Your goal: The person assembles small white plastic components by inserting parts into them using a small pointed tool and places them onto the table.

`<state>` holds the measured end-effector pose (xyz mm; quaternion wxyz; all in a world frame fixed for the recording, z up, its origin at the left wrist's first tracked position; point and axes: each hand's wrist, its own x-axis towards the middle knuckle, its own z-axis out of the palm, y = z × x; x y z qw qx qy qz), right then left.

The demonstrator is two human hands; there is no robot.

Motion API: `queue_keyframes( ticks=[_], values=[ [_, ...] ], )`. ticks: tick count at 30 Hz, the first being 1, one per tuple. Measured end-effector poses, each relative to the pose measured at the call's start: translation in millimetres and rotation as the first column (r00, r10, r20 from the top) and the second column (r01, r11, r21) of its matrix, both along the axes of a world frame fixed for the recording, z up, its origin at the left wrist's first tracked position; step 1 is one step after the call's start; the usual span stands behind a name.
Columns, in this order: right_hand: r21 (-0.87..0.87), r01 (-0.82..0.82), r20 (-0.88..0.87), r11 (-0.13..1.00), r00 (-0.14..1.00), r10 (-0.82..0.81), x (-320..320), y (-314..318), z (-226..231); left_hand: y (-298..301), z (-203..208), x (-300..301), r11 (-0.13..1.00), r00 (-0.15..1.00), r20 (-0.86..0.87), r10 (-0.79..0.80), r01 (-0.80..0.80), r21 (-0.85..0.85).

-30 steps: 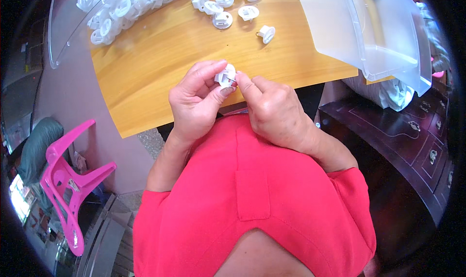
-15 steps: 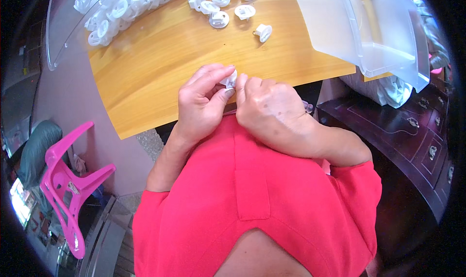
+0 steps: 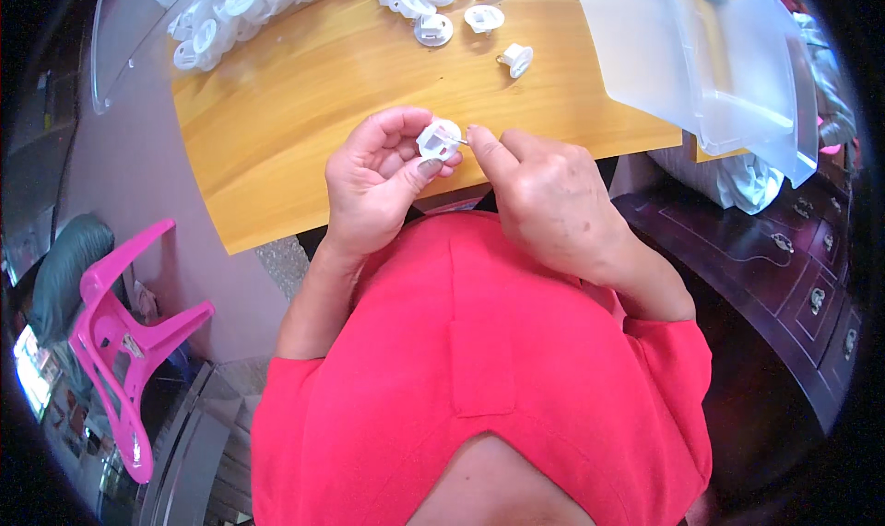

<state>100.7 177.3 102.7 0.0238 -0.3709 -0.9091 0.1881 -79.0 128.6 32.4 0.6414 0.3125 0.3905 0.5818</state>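
Note:
Above the table's near edge, my left hand (image 3: 380,171) pinches a small round white plastic part (image 3: 439,140) between thumb and fingers, its face with a rectangular opening turned up. My right hand (image 3: 551,180) is closed, thumb against index finger, around a thin metal piece (image 3: 460,141). The tip of that piece reaches the right side of the plastic part; whether it is a pin or a tool's end, I cannot tell. Several similar white parts (image 3: 433,30) lie loose farther off, the nearest single one (image 3: 518,60) on its side.
A heap of white parts (image 3: 241,0) lies at the far left by a clear plastic panel (image 3: 109,56). At the right of the wooden table (image 3: 304,139) stands a translucent plastic bin (image 3: 645,56). A pink stool (image 3: 111,332) is at left, a dark drawer cabinet (image 3: 737,240) at right.
The plastic part has turned so its open face shows. My right hand has drawn back to the right and rolled, revealing the thin metal piece. The view has shifted slightly.

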Motion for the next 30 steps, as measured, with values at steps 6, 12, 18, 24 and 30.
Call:
queue_keyframes(
  ticks=[6, 12, 18, 24, 30],
  values=[
    [-0.017, -0.044, 0.059, 0.999, 0.997, 0.045, 0, -4, 6, -2, 2, 2, 0.999, 0.999, -0.038, -0.003, 0.004, 0.033],
    [-0.003, -0.06, 0.082, 0.998, 0.995, 0.06, -2, -5, 5, -1, 1, 5, 0.994, 0.991, -0.131, -0.003, 0.018, 0.111],
    [0.039, -0.119, 0.168, 0.992, 0.98, 0.111, -5, -6, 6, -5, -1, 6, 0.98, 0.946, -0.319, 0.057, 0.008, 0.198],
    [0.078, -0.134, 0.199, 0.988, 0.973, 0.116, -10, -6, 5, -4, 1, 5, 0.976, 0.897, -0.428, 0.112, -0.018, 0.219],
    [0.05, -0.129, 0.186, 0.99, 0.976, 0.117, -14, -6, -1, -5, -4, 5, 0.975, 0.872, -0.472, 0.132, -0.028, 0.222]
  ],
)
